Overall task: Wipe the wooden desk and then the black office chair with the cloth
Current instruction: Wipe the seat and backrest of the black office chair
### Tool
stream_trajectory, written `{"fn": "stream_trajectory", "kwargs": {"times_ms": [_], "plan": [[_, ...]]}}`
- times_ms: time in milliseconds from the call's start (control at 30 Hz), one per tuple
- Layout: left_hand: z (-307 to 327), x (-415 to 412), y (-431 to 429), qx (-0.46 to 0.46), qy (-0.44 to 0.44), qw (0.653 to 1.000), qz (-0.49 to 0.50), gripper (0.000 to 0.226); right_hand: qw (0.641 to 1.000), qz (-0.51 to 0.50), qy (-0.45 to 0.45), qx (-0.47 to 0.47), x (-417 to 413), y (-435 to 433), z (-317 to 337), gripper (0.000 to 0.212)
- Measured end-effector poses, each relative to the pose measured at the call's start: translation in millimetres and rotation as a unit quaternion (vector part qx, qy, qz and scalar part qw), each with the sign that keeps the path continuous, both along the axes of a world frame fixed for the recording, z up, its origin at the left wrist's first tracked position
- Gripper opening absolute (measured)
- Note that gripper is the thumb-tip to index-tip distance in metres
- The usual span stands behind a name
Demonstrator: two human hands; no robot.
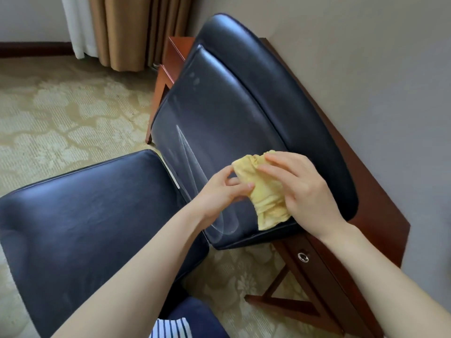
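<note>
The black office chair fills the middle of the view, its backrest (219,113) leaning toward the wall and its seat (80,215) at lower left. Damp wipe streaks show on the backrest. A crumpled yellow cloth (264,193) lies against the lower backrest. My right hand (305,189) covers the cloth's right side with fingers curled over it. My left hand (219,193) pinches the cloth's left edge between thumb and fingers. The wooden desk (375,201) stands behind the chair along the wall, mostly hidden by the backrest.
The desk's drawer with a round metal pull (303,257) and its legs show below the backrest. A grey wall (366,57) runs on the right. Brown and white curtains (114,30) hang at the back. Patterned beige carpet (61,113) covers the floor.
</note>
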State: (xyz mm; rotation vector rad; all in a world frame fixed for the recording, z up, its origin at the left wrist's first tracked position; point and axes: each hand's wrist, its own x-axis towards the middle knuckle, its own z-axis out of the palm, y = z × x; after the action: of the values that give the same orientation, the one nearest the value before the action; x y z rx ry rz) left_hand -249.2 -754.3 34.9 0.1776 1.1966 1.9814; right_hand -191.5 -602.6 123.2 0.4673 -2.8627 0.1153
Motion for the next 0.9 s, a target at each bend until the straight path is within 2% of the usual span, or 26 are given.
{"fn": "stream_trajectory", "kwargs": {"times_ms": [67, 133, 167, 233, 300, 367, 467, 600, 633, 667, 700, 733, 767, 800, 833, 900], "plan": [[7.6, 7.9, 8.1, -0.007, 0.016, 1.000, 0.005, 0.043, 0.993, -0.032, 0.028, 0.111, 3.6, 9.5, 2.0, 0.031], [14.5, 14.4, 16.4, -0.018, 0.028, 0.999, 0.017, 0.041, 0.985, -0.085, 0.014, 0.147, 9.3, 12.1, -4.7, 0.035], [17.1, 16.7, 18.4, -0.018, 0.034, 0.999, 0.021, 0.040, 0.987, -0.113, 0.000, 0.118, 13.7, 9.7, -9.9, 0.037], [21.7, 18.8, 15.4, -0.003, 0.042, 0.999, 0.024, 0.038, 0.982, -0.183, -0.039, -0.025, 22.7, -0.8, -20.4, 0.039], [26.5, 15.8, 5.9, 0.004, 0.074, 0.997, 0.011, 0.038, 0.944, -0.249, -0.058, -0.210, 29.7, -14.8, -27.6, 0.040], [33.1, 10.5, -5.1, 0.012, 0.103, 0.994, -0.020, 0.038, 0.871, -0.281, -0.078, -0.395, 35.1, -32.2, -30.9, 0.040], [47.1, 3.2, -16.1, 0.051, 0.084, 0.992, -0.080, 0.040, 0.695, -0.234, -0.114, -0.671, 41.5, -50.8, -36.4, 0.046], [59.2, 1.8, -15.6, 0.040, 0.098, 0.983, -0.150, 0.044, 0.483, -0.265, -0.150, -0.821, 46.9, -63.0, -35.4, 0.060], [60.8, 3.0, -14.1, 0.025, 0.105, 0.981, -0.159, 0.045, 0.450, -0.270, -0.155, -0.837, 47.8, -62.7, -34.8, 0.058], [62.3, 4.8, -12.4, 0.007, 0.118, 0.979, -0.166, 0.044, 0.437, -0.269, -0.153, -0.844, 48.7, -61.0, -34.3, 0.054], [62.7, 6.6, -11.1, -0.011, 0.135, 0.977, -0.167, 0.044, 0.445, -0.271, -0.144, -0.842, 49.3, -57.9, -33.0, 0.049], [62.2, 8.2, -10.4, -0.027, 0.156, 0.974, -0.162, 0.043, 0.470, -0.277, -0.129, -0.828, 49.4, -53.5, -31.1, 0.044], [61.2, 9.0, -10.9, -0.041, 0.179, 0.971, -0.150, 0.042, 0.513, -0.288, -0.106, -0.801, 48.4, -47.9, -28.1, 0.040], [59.5, 9.0, -12.4, -0.060, 0.205, 0.968, -0.135, 0.042, 0.572, -0.302, -0.075, -0.759, 46.3, -42.0, -23.9, 0.035], [57.1, 8.2, -14.6, -0.087, 0.232, 0.962, -0.116, 0.042, 0.645, -0.319, -0.034, -0.693, 42.5, -35.7, -19.0, 0.031], [48.2, 5.4, -19.1, -0.162, 0.279, 0.944, -0.065, 0.045, 0.814, -0.322, 0.064, -0.479, 31.5, -21.7, -10.7, 0.033]]}}
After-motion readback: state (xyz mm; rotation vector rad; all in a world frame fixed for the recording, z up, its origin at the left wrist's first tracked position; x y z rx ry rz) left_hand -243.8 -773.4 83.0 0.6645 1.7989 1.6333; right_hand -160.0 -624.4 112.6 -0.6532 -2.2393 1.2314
